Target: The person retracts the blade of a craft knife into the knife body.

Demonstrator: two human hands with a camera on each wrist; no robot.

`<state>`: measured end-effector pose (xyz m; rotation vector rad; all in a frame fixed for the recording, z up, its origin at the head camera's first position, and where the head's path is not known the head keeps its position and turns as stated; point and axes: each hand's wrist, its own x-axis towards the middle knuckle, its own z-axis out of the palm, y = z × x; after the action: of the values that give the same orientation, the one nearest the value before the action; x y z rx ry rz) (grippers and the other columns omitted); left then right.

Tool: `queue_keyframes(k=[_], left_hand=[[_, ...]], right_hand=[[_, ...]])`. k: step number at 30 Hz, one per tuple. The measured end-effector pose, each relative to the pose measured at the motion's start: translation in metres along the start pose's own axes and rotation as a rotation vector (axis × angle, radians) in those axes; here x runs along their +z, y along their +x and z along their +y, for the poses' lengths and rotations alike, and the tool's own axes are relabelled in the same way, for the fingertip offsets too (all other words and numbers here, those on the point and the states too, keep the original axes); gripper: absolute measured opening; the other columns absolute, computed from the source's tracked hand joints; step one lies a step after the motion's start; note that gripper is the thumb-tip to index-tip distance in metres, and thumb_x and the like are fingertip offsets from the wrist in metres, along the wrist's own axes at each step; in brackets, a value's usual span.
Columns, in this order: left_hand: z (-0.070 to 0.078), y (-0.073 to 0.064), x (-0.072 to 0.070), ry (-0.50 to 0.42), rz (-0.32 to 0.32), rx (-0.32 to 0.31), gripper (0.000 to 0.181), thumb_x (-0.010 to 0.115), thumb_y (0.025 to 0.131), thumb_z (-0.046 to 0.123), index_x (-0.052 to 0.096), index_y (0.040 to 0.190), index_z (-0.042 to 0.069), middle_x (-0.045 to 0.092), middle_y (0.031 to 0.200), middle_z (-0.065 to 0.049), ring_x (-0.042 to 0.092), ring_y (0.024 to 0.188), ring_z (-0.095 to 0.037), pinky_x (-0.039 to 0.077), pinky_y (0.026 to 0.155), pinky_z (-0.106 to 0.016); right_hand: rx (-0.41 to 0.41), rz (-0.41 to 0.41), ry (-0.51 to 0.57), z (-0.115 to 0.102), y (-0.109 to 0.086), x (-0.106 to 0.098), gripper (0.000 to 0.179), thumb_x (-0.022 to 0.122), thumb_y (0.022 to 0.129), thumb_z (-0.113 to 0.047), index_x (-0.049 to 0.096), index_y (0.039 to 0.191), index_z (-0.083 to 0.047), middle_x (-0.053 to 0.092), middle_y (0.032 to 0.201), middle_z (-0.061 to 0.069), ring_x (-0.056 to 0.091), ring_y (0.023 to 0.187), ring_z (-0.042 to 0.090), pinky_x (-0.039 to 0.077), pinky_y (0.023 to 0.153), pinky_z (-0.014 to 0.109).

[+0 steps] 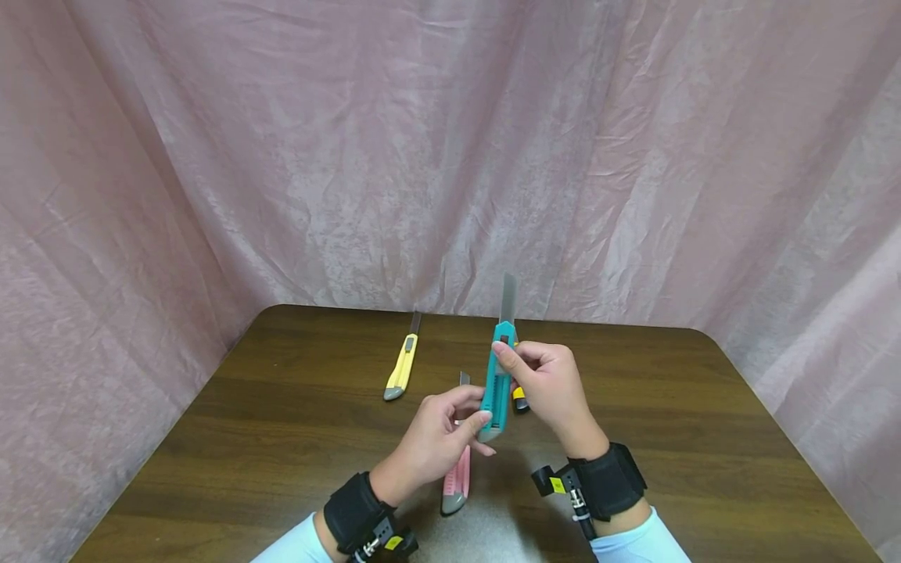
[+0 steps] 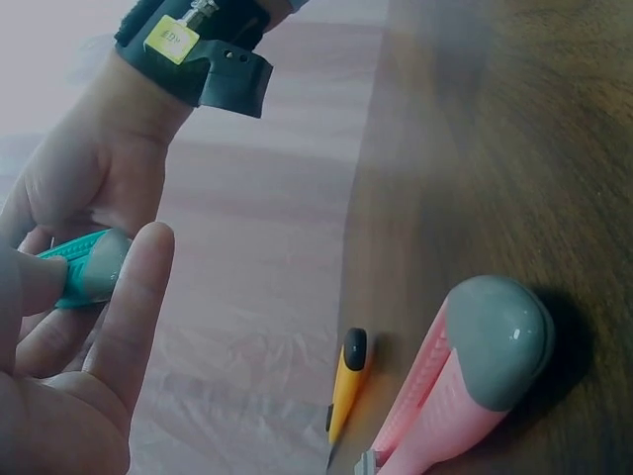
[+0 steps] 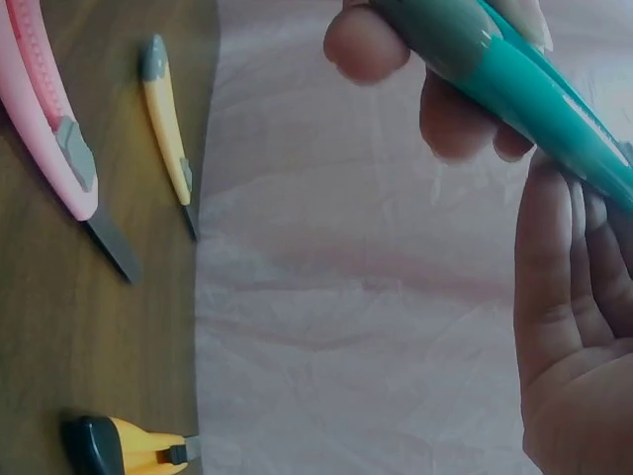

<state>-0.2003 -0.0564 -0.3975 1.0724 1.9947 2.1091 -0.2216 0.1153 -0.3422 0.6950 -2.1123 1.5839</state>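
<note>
Above the table (image 1: 296,407), the teal cutter (image 1: 497,383) stands near upright, blade away from the person, its butt pinched by the left hand (image 1: 436,439), the right hand (image 1: 552,387) gripping its upper body

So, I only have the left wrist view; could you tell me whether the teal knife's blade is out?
Observer: Yes, the teal knife has its blade out, pointing up and away from the person.
Operator: Thank you. Where does the right hand hold it?
Observer: The right hand pinches it near the blade end; the left hand holds the bottom end.
Operator: Is there any knife on the table that I cannot see?
Observer: One. A yellow knife with a grey end lies on the table, to the left of the hands and apart from them.
</note>
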Motion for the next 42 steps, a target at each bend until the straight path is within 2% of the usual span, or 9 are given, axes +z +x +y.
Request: queue_keyframes(k=[7, 19, 28, 33, 35, 42], left_hand=[[0.0024, 0.0001, 0.0009, -0.002, 0.001, 0.002, 0.025, 0.051, 0.093, -0.011, 0.053, 0.117, -0.005, 0.063, 0.1, -0.021, 0.065, 0.074, -0.031, 0.058, 0.057, -0.045], [0.0033, 0.0002, 0.0017, -0.011, -0.001, 0.011, 0.023, 0.051, 0.093, -0.011, 0.052, 0.116, -0.005, 0.063, 0.1, -0.02, 0.066, 0.073, -0.029, 0.058, 0.057, -0.045], [0.0045, 0.0003, 0.0008, -0.003, 0.005, 0.018, 0.024, 0.051, 0.093, -0.01, 0.052, 0.116, -0.004, 0.063, 0.101, -0.02, 0.066, 0.075, -0.03, 0.058, 0.057, -0.044], [0.0045, -0.0001, -0.0005, 0.014, 0.011, 0.017, 0.024, 0.051, 0.092, -0.011, 0.053, 0.116, -0.004, 0.063, 0.1, -0.019, 0.066, 0.073, -0.029, 0.058, 0.057, -0.043], [0.0038, -0.0003, -0.0012, 0.019, 0.01, 0.012, 0.024, 0.051, 0.092, -0.011, 0.053, 0.116, -0.004, 0.063, 0.1, -0.019, 0.066, 0.074, -0.028, 0.058, 0.058, -0.043], [0.0051, -0.0005, -0.0008, 0.023, 0.006, -0.009, 0.024, 0.052, 0.093, -0.01, 0.053, 0.116, -0.004, 0.063, 0.101, -0.02, 0.066, 0.075, -0.029, 0.058, 0.059, -0.042]], right_hand=[[-0.056, 0.02, -0.017, 0.0004, -0.0002, 0.0005, 0.032, 0.065, 0.09, -0.006, 0.057, 0.059, -0.004, 0.042, 0.051, 0.0, 0.036, 0.044, 0.015, 0.029, 0.033, 0.023], [-0.09, 0.048, -0.004, 0.0004, -0.0013, 0.002, 0.028, 0.065, 0.089, -0.003, 0.06, 0.061, -0.004, 0.039, 0.05, 0.0, 0.035, 0.043, 0.015, 0.027, 0.033, 0.023], [-0.099, 0.042, 0.019, 0.0004, -0.0009, 0.0023, 0.021, 0.065, 0.089, -0.001, 0.064, 0.068, -0.004, 0.043, 0.052, 0.001, 0.038, 0.045, 0.015, 0.029, 0.034, 0.023], [-0.057, 0.009, 0.057, 0.001, -0.0005, 0.0015, 0.024, 0.061, 0.091, -0.002, 0.063, 0.067, -0.001, 0.049, 0.053, 0.011, 0.044, 0.047, 0.017, 0.039, 0.037, 0.022], [-0.05, -0.009, 0.064, 0.0012, -0.0003, 0.0007, 0.024, 0.061, 0.092, -0.002, 0.063, 0.067, -0.001, 0.049, 0.054, 0.013, 0.044, 0.047, 0.018, 0.039, 0.038, 0.023], [-0.08, -0.011, 0.018, 0.0023, -0.0006, -0.0007, 0.023, 0.063, 0.09, -0.003, 0.063, 0.068, -0.003, 0.04, 0.052, 0.0, 0.035, 0.045, 0.015, 0.027, 0.035, 0.023]])
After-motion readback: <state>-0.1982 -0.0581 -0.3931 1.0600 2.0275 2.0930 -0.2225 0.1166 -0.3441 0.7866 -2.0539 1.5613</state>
